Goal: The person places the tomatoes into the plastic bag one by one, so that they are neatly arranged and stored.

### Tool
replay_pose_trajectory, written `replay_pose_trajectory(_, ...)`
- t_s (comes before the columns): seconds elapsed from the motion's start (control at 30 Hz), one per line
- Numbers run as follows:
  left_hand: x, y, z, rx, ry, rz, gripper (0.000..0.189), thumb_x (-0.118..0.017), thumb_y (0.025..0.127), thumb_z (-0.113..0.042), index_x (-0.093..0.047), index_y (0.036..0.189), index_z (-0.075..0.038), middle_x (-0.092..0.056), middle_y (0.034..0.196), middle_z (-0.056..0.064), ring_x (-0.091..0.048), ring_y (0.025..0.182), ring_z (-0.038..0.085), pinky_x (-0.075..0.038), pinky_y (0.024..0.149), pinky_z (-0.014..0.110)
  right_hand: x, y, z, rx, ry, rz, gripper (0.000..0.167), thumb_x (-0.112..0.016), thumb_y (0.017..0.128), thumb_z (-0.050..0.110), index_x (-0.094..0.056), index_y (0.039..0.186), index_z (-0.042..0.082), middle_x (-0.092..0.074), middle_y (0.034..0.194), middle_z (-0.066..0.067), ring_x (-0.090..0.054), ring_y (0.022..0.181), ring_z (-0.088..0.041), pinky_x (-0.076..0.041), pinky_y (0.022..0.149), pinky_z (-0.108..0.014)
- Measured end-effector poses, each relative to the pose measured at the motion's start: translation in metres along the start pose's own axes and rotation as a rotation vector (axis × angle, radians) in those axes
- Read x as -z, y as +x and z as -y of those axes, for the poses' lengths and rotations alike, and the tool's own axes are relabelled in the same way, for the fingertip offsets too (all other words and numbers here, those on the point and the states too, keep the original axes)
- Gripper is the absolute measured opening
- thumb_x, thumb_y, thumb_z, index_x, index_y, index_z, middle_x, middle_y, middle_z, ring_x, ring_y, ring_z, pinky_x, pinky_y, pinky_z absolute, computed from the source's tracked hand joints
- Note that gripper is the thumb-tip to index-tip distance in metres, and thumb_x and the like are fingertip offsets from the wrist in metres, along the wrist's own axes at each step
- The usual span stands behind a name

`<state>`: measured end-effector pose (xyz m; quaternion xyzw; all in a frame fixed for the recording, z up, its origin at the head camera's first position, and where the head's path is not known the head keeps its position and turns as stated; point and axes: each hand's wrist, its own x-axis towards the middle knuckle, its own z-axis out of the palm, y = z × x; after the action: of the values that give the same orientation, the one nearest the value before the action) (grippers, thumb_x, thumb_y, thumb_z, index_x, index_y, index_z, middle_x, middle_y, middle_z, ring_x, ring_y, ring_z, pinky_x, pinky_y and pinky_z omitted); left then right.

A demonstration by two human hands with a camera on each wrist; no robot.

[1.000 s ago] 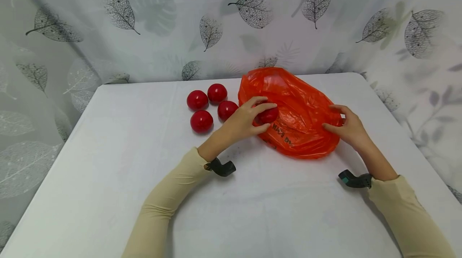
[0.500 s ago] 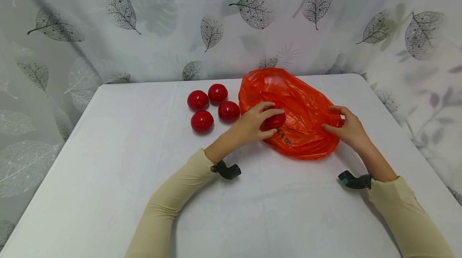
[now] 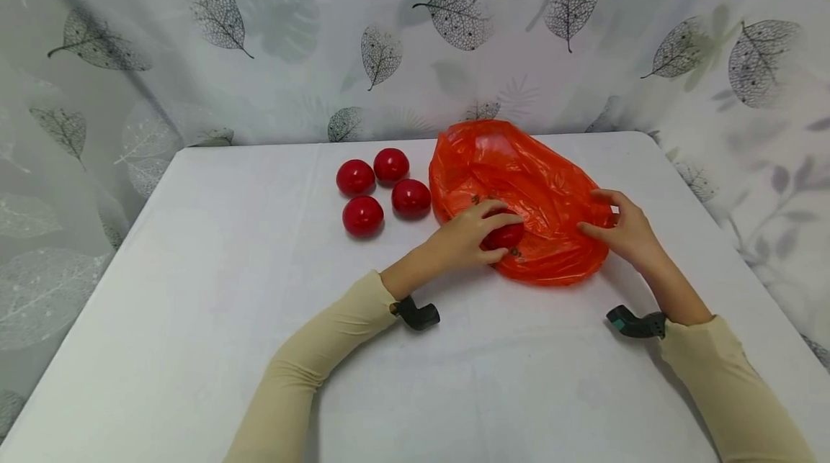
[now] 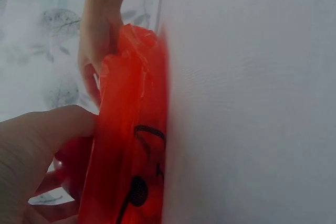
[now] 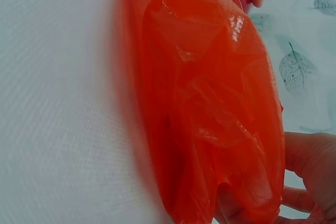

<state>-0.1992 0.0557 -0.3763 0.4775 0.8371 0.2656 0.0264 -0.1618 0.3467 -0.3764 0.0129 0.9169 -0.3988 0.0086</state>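
The left hand [image 3: 468, 236] curls round one glossy red ball [image 3: 506, 235] at the mouth of the orange-red plastic bag [image 3: 528, 175]; the right hand [image 3: 627, 230] grips its edge; filling seems underway, next needing release.

The plastic bag [image 3: 545, 193] is orange-red with black print; at its nine o'clock, four balls [image 3: 363, 217] are deep red; at twelve, black leaves [image 3: 462, 14] pattern the pale-grey curtain [image 3: 415, 99].
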Motion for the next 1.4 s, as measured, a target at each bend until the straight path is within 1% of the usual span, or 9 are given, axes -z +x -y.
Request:
replay_pose_trajectory(0.1,-0.002,-0.001,0.0,0.001,0.004,0.011,0.05,-0.068,0.091,-0.023,-0.054,0.139,-0.015,-0.044,0.143,0.014,-0.047,0.13,0.028,-0.048,0.102,0.033,-0.001,0.0,0.002,0.002,0.007,0.0,0.067,-0.064,0.093,0.015,-0.029,0.145,-0.008,-0.036,0.14,-0.034,-0.044,0.112,-0.048,-0.039,0.064,-0.001)
replay_pose_trajectory(0.2,-0.005,-0.004,0.001,0.004,0.02,0.005,0.049,-0.068,0.091,-0.023,-0.054,0.138,-0.016,-0.045,0.143,0.014,-0.047,0.13,0.028,-0.047,0.102,0.033,-0.003,0.001,0.003,0.002,0.012,0.005,0.067,-0.064,0.094,0.015,-0.029,0.146,-0.008,-0.036,0.14,-0.034,-0.045,0.112,-0.048,-0.04,0.064,-0.001)
replay_pose_trajectory(0.37,-0.01,-0.008,0.001,0.003,0.042,0.011,0.05,-0.067,0.091,-0.023,-0.055,0.139,-0.016,-0.045,0.143,0.014,-0.048,0.129,0.028,-0.048,0.101,0.033,-0.008,0.002,0.0,-0.011,0.013,0.023,0.068,-0.064,0.094,0.017,-0.028,0.147,-0.006,-0.034,0.143,-0.033,-0.043,0.117,-0.05,-0.039,0.065,-0.001)
replay_pose_trajectory(0.5,-0.013,-0.007,0.0,0.005,0.057,0.022,0.051,-0.067,0.091,-0.024,-0.053,0.14,-0.017,-0.044,0.144,0.014,-0.048,0.13,0.028,-0.048,0.101,0.033,-0.006,0.0,-0.001,-0.01,0.001,0.02,0.067,-0.064,0.094,0.018,-0.03,0.146,-0.006,-0.034,0.143,-0.033,-0.042,0.117,-0.05,-0.038,0.065,-0.001)
replay_pose_trajectory(0.67,-0.015,-0.005,-0.001,-0.004,0.079,0.012,0.052,-0.069,0.091,-0.024,-0.053,0.141,-0.018,-0.043,0.145,0.013,-0.046,0.131,0.027,-0.047,0.102,0.033,-0.002,-0.001,0.001,-0.001,-0.015,0.017,0.067,-0.064,0.094,0.018,-0.03,0.146,-0.007,-0.035,0.142,-0.033,-0.043,0.114,-0.048,-0.038,0.065,-0.001)
replay_pose_trajectory(0.87,-0.015,-0.005,-0.001,0.005,0.114,0.01,0.054,-0.069,0.091,-0.029,-0.052,0.141,-0.019,-0.044,0.144,0.011,-0.047,0.131,0.025,-0.049,0.1,0.032,-0.002,-0.001,0.001,0.0,-0.021,0.019,0.067,-0.065,0.094,0.017,-0.03,0.146,-0.007,-0.036,0.142,-0.034,-0.043,0.111,-0.047,-0.039,0.065,-0.001)
replay_pose_trajectory(1.1,-0.012,-0.005,-0.001,0.04,0.108,0.005,0.061,-0.071,0.089,-0.035,-0.048,0.144,-0.022,-0.045,0.144,0.007,-0.046,0.132,0.021,-0.049,0.099,0.031,-0.003,-0.001,0.0,-0.002,-0.024,0.02,0.067,-0.065,0.093,0.017,-0.031,0.145,-0.007,-0.035,0.142,-0.034,-0.042,0.114,-0.047,-0.037,0.066,0.0)
replay_pose_trajectory(1.23,-0.012,-0.005,0.0,0.039,0.105,0.004,0.06,-0.07,0.089,-0.037,-0.049,0.143,-0.022,-0.046,0.143,0.006,-0.047,0.131,0.021,-0.05,0.099,0.031,-0.003,-0.001,0.001,-0.002,-0.025,0.02,0.066,-0.065,0.093,0.017,-0.031,0.145,-0.007,-0.036,0.141,-0.034,-0.042,0.114,-0.048,-0.037,0.066,-0.001)
replay_pose_trajectory(1.4,-0.011,-0.004,-0.001,0.042,0.092,-0.025,0.054,-0.068,0.091,-0.039,-0.054,0.139,-0.019,-0.052,0.138,0.005,-0.052,0.126,0.019,-0.05,0.098,0.031,-0.002,-0.002,0.001,-0.002,-0.029,0.023,0.066,-0.065,0.094,0.019,-0.032,0.145,-0.007,-0.036,0.142,-0.034,-0.041,0.117,-0.048,-0.036,0.067,-0.001)
